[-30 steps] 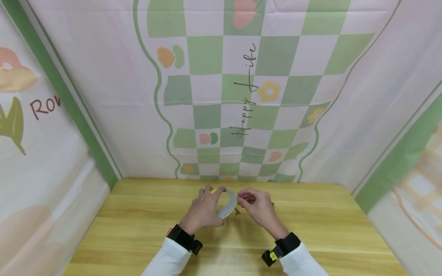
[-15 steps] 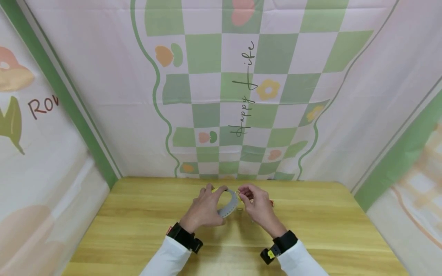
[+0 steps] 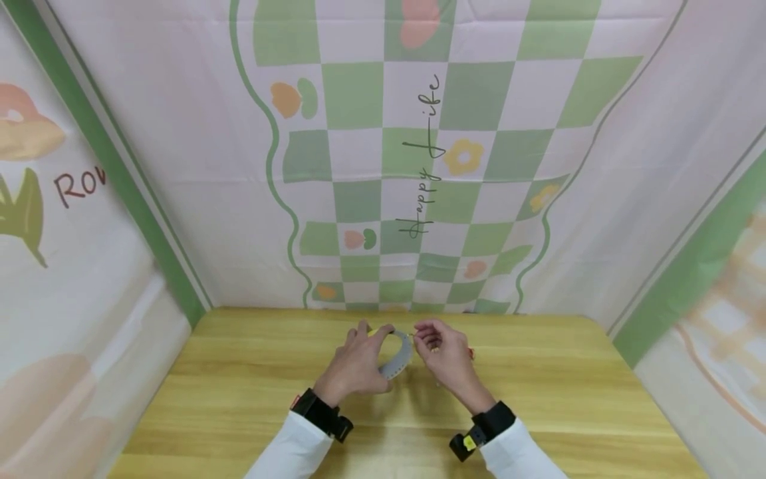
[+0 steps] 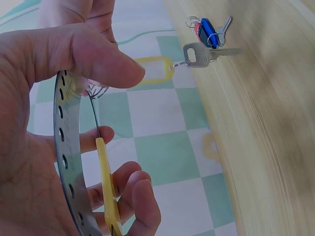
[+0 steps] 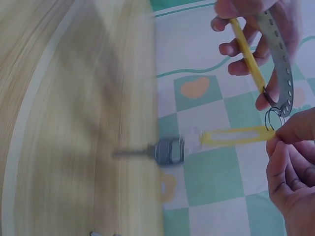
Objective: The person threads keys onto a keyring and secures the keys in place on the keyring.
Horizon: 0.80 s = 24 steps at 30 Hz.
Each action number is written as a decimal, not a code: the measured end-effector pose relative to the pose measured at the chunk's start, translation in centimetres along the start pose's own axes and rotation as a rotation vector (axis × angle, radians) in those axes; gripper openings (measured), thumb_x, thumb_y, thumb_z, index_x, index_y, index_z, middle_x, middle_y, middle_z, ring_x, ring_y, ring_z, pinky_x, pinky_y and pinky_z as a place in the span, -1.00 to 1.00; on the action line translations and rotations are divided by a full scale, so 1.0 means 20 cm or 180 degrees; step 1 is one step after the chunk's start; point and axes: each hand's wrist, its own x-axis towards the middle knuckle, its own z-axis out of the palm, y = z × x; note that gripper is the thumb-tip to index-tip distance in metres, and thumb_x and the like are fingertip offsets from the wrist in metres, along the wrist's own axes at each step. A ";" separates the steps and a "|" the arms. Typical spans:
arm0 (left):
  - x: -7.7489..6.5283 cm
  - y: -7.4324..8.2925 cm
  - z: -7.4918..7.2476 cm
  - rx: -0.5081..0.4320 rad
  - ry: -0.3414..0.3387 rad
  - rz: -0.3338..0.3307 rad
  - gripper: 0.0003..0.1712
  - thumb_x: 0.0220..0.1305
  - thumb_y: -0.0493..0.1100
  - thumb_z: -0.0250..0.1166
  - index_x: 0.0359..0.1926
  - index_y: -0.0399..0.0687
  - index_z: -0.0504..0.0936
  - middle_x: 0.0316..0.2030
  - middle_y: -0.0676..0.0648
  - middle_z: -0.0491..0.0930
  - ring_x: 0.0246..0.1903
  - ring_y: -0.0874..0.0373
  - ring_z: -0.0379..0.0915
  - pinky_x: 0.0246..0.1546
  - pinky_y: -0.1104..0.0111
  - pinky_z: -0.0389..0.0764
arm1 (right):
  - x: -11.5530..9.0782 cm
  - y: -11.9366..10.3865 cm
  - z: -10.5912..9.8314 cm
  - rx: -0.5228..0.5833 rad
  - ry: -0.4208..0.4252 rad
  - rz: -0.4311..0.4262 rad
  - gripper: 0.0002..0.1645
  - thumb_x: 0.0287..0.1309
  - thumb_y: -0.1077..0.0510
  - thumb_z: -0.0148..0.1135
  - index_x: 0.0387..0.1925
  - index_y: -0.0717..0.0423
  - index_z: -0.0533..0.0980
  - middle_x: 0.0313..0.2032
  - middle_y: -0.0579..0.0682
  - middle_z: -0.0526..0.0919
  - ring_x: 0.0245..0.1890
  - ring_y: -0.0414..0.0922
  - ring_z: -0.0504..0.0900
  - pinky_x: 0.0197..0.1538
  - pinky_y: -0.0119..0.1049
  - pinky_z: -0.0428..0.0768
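Left hand (image 3: 359, 362) half-curled, thumb and fingers round a curved, holed metal strip (image 4: 73, 147) and yellow bar (image 4: 105, 172). Right hand (image 3: 445, 362) pinches a yellow tag (image 5: 236, 135), fingertips closed, beside strip's end, over table (image 3: 239, 399); key (image 5: 170, 151) dangles from tag.

Across the scene stretched the counter (image 3: 239, 399), yellowish wood, grain running left to right, far right corner rounded! And right of centre, toward the far side, lay keys (image 4: 208, 32) with blue and red pieces.
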 end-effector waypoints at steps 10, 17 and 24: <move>0.00 0.00 0.00 0.0010 -0.0021 -0.0014 0.10 -0.23 -0.12 0.57 0.45 0.08 0.36 0.15 -0.32 0.36 -0.09 -0.11 0.37 -0.49 0.25 0.44 | 0.00 0.00 -0.02 0.0151 -0.0096 0.0294 -0.77 0.12 0.44 0.38 -0.15 0.24 0.63 -0.35 0.02 0.69 -0.36 -0.15 0.65 -0.32 -0.37 0.63; 0.00 0.00 0.01 0.0022 -0.0033 -0.0024 0.10 -0.23 -0.11 0.58 0.45 0.08 0.36 0.12 -0.30 0.36 -0.10 -0.10 0.37 -0.49 0.25 0.43 | 0.01 0.02 -0.02 0.0307 -0.0206 0.0513 -0.75 0.16 0.43 0.36 -0.12 0.22 0.63 -0.31 0.04 0.69 -0.34 -0.17 0.66 -0.26 -0.37 0.64; 0.01 -0.01 0.01 0.0038 -0.0028 -0.0037 0.10 -0.25 -0.12 0.58 0.44 0.09 0.36 0.10 -0.29 0.36 -0.11 -0.09 0.36 -0.49 0.25 0.43 | 0.03 0.03 -0.02 0.0494 -0.0208 0.0671 -0.78 0.16 0.42 0.37 -0.14 0.27 0.62 -0.33 0.09 0.70 -0.35 -0.13 0.66 -0.28 -0.38 0.62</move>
